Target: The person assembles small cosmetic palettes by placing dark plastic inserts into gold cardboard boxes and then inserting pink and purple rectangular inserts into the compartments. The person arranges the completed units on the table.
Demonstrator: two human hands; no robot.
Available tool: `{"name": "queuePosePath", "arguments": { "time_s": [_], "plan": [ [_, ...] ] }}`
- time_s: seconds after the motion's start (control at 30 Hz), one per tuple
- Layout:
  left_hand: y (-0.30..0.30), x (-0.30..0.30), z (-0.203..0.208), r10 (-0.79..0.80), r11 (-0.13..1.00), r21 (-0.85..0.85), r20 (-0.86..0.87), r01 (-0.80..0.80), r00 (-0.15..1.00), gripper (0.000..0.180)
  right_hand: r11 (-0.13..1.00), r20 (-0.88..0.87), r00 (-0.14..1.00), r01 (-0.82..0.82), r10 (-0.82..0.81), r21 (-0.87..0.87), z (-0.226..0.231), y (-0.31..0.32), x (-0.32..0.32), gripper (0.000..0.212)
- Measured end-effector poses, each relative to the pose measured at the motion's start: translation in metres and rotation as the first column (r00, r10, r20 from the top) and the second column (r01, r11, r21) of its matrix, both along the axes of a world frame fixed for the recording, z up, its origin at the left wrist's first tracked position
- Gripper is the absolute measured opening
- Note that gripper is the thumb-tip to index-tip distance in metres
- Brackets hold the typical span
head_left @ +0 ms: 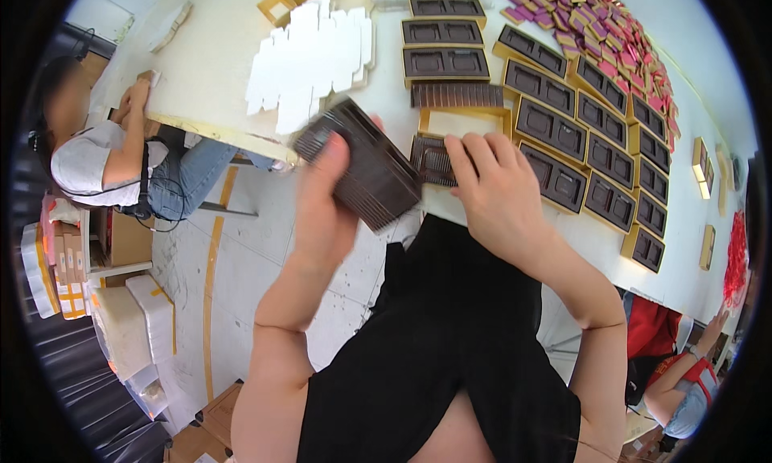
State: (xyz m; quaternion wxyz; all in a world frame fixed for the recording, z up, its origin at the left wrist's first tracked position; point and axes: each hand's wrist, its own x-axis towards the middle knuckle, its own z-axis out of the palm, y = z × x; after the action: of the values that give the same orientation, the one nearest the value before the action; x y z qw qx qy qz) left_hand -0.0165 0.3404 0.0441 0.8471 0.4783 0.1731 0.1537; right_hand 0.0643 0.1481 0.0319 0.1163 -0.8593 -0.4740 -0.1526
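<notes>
Head view: clasped in left hand [323, 199] over front edge of worktop [213, 49]: dark tray stack [374, 180], long axis slanting toward lower right. Just right, under curled fingers of right hand [505, 188]: loose tray [432, 159]; pinch or mere contact impossible to tell. Immediately beyond: open gold box [465, 122], nearer right hand.

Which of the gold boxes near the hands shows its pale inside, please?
The gold box just beyond the right hand; its neighbouring boxes to the right show dark trays filling them instead.

no legible lettering, no readable numbers
</notes>
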Motion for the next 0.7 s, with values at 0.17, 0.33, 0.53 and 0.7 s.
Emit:
{"name": "queuePosePath", "arguments": {
  "time_s": [0.17, 0.33, 0.53, 0.7],
  "plan": [
    [0.08, 0.176, 0.032, 0.069, 0.993, 0.065, 0.35, -0.098, 0.934, 0.035, 0.997, -0.081, 0.997, -0.003, 0.009, 0.077, -0.001, -0.003, 0.005, 0.048],
    [0.113, 0.378, 0.011, 0.106, 0.994, -0.056, 0.217, -0.096, 0.97, 0.042, 0.997, -0.012, 1.0, -0.013, 0.014, 0.077, -0.002, 0.001, 0.004, 0.044],
    [0.146, 0.446, -0.051, 0.167, 0.962, -0.226, 0.037, -0.154, 0.985, 0.051, 0.995, 0.074, 0.997, -0.016, 0.008, 0.099, 0.003, 0.009, -0.006, 0.039],
    [0.046, 0.326, 0.018, 0.076, 0.824, 0.563, 0.006, -0.067, 0.997, 0.068, 0.986, -0.101, 0.981, 0.167, -0.163, 0.03, -0.008, -0.013, 0.002, 0.058]
  ]
}}
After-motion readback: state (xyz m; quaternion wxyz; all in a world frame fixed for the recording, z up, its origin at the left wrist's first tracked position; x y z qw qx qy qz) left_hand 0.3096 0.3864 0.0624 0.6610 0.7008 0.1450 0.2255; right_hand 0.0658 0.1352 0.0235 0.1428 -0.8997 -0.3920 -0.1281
